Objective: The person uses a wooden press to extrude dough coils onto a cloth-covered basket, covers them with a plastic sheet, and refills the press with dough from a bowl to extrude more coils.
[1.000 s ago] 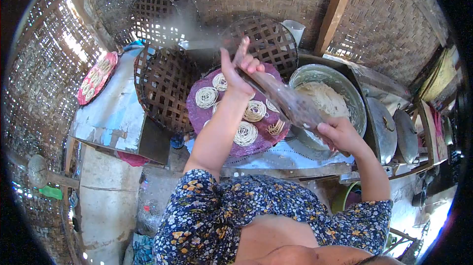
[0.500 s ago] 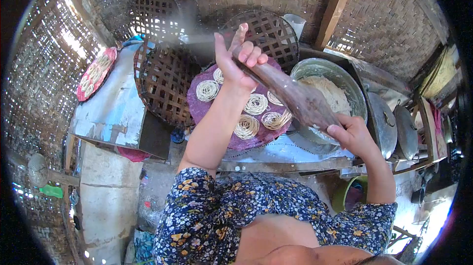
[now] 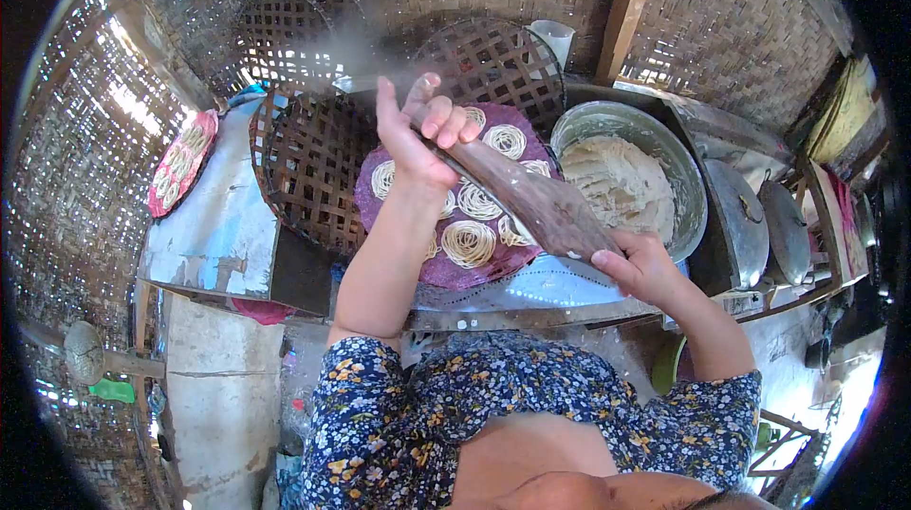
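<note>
A dark brown wooden paddle point(image 3: 536, 204), smeared pale in places, slants across the view between my hands. My left hand point(image 3: 425, 140) has its fingers curled over the narrow upper end, with thumb and forefinger sticking out. My right hand point(image 3: 650, 270) grips the broad lower end, thumb on top. Below the paddle lies a round purple mat point(image 3: 451, 275) bearing several coils of pale noodle strands point(image 3: 469, 244); the paddle and left forearm hide some of them. Right of it, a metal basin point(image 3: 696, 216) holds a mound of pale dough point(image 3: 617, 180).
Woven baskets point(image 3: 318, 173) lean at the back left, another openwork tray point(image 3: 498, 69) behind the mat. A pink mat with coils point(image 3: 182, 164) rests on the left box point(image 3: 204, 244). Metal lids point(image 3: 738, 216) stand right of the basin. A white container point(image 3: 552, 40) is by the wall.
Both hands and the paddle have shifted left, my left hand also slightly lower in view. More of the dough in the basin now shows. Both hands keep their hold.
</note>
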Demonstrator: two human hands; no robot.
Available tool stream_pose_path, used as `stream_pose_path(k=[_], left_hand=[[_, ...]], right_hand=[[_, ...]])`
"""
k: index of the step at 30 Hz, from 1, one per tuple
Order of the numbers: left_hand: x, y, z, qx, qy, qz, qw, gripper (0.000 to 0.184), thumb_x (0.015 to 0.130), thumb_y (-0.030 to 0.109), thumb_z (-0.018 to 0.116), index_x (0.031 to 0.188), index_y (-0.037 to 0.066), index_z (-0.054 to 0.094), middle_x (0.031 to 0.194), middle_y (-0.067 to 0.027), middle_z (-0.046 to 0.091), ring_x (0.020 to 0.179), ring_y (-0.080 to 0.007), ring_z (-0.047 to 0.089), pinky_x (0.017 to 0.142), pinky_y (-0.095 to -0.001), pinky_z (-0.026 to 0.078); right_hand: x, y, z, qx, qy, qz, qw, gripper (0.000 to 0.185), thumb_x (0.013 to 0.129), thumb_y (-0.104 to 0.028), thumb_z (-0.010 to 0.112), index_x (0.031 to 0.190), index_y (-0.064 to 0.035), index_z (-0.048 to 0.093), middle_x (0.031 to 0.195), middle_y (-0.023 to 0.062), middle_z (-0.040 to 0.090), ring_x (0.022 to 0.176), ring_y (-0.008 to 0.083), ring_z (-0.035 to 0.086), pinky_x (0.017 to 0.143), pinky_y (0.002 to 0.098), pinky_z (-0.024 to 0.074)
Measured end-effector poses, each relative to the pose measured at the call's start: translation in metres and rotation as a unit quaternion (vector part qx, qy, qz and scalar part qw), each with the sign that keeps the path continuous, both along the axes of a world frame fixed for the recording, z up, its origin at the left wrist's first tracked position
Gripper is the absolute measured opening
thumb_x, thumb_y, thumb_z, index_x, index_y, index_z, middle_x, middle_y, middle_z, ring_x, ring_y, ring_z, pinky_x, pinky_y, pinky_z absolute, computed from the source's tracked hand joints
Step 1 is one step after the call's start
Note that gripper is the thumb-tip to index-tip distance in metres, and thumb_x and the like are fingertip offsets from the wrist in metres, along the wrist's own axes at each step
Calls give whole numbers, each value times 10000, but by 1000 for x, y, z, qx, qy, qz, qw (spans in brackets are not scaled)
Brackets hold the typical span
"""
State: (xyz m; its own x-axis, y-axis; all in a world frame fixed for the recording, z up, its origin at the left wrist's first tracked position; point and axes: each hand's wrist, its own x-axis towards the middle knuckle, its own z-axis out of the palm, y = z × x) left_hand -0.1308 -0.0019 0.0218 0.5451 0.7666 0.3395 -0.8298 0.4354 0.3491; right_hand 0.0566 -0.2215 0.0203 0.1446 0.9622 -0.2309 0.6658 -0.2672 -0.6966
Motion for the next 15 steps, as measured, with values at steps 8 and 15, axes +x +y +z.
stream_pose_path(k=[8,15], left_hand=[[32,-12,-7,-78,39,-14,996,461,863,544,358,751,122,509,404,60,265,351,-98,289,456,-288,340],[51,-3,-17,-57,28,-60,996,488,861,564,341,774,117,516,410,34,303,369,-124,327,496,-320,349]], right_hand=[[22,-22,-20,68,-142,11,988,519,838,-466,501,978,31,554,691,261,578,711,422,580,653,447,465],[30,-26,-30,98,-142,-15,985,495,839,-463,503,883,29,541,691,257,574,710,427,571,645,452,461]])
